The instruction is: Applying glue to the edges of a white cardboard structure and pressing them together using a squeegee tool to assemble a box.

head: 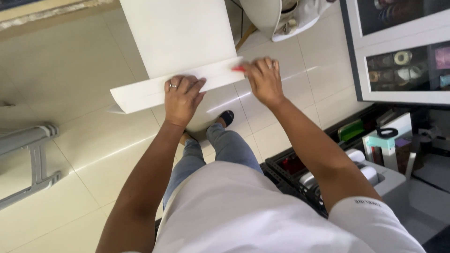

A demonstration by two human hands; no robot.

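Note:
A large white sheet of paper [178,33] hangs in front of me, its lower part folded over into a long strip [140,91]. My left hand [182,96], a ring on one finger, presses flat on the middle of that strip. My right hand [265,79] is closed on a small red tool [239,69] at the right end of the fold. Only the tool's red tip shows, so I cannot tell what kind it is.
Cream floor tiles lie below, with my legs in jeans and a dark shoe [227,117]. A grey metal frame [28,154] stands at left. At right are a glass-front cabinet [403,56] holding tape rolls, a black crate [290,168] and cluttered supplies [389,140].

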